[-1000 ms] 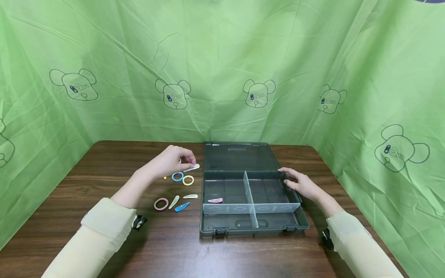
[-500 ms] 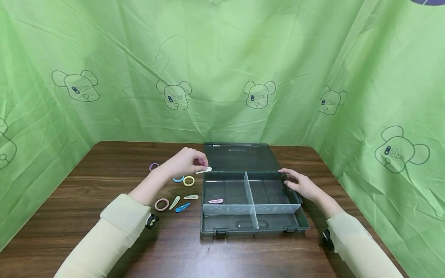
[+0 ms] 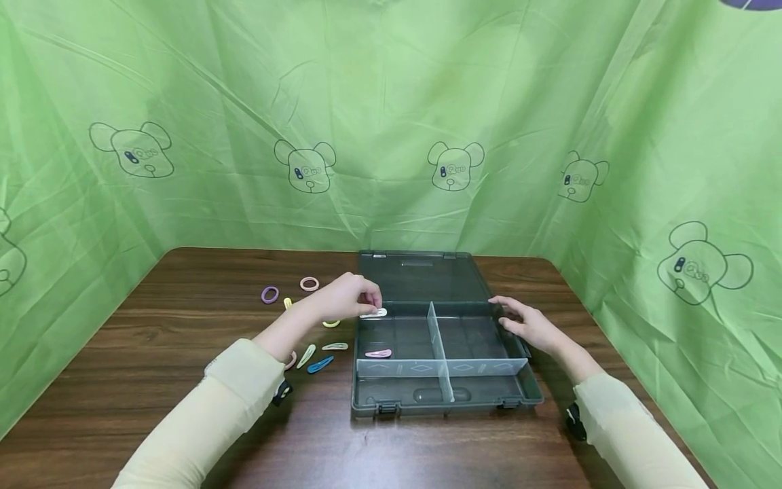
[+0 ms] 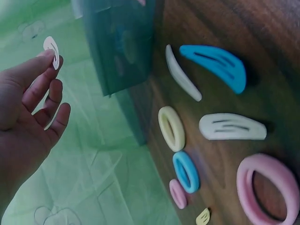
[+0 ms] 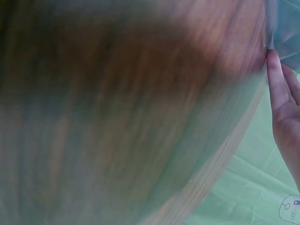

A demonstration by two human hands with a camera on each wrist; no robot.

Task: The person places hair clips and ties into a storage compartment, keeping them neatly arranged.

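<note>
Your left hand [image 3: 348, 297] pinches a white clip [image 3: 375, 313] over the far-left compartment [image 3: 403, 333] of the open box [image 3: 449, 407]; your right hand [image 3: 530, 324], fingers loosely parted, touches its right edge. Best lower the white clip flat, clear of the pink clip [image 3: 378, 354].

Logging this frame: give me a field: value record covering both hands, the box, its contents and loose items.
left hand: pinches white hair clip, seen over back-left compartment in head view
right hand: touches box's right side
box: dark, four compartments, lid open
contents: pink hair clip, back-left compartment
loose on table, left of box: blue hair clip, yellow hair clip, two pale hair clips, several hair ties
backdrop: green cloth
</note>
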